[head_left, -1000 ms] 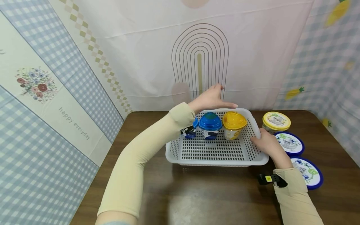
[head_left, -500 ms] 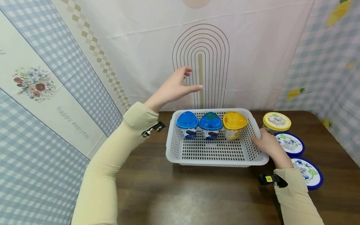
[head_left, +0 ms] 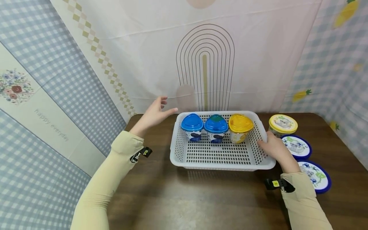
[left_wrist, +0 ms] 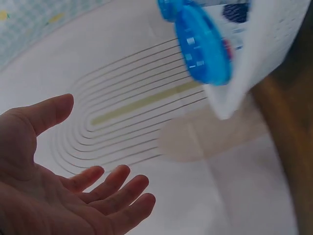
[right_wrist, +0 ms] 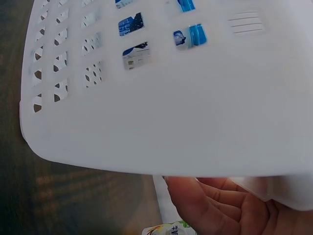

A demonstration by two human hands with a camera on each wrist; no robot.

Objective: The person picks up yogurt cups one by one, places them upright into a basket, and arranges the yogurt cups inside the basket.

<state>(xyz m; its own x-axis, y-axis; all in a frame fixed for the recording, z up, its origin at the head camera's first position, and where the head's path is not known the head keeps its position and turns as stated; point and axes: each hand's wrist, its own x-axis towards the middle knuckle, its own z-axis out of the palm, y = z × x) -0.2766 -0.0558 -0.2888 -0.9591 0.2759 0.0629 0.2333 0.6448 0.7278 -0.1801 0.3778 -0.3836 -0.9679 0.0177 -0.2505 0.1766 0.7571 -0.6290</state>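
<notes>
A white perforated plastic basket (head_left: 224, 166) stands on the table, with three lidded cups lined up along its back side. Two cups have blue lids, the left blue-lidded cup (head_left: 192, 123) and the middle blue-lidded cup (head_left: 216, 124); the third is a yellow-lidded cup (head_left: 241, 124). My right hand (head_left: 274, 147) grips the basket's right end, thumb inside the rim; in the right wrist view that hand (right_wrist: 215, 205) is partly hidden by the basket wall (right_wrist: 161, 132). Left of the basket, my left hand (head_left: 152, 115) hovers with nothing in it, its fingers (left_wrist: 132, 191) spread and relaxed in the left wrist view.
Right of the basket, a yellow-lidded tub (head_left: 283, 124) and two blue-lidded tubs stand in a row, the middle tub (head_left: 296, 147) and the nearest tub (head_left: 314, 175) partly behind the right forearm. Printed fabric (head_left: 143, 48) hangs along the back of the brown table (head_left: 184, 198).
My left hand has swung from over the basket's back edge, up and leftward, then down to the basket's left, uncovering the left blue-lidded cup. The right hand keeps its grip in place.
</notes>
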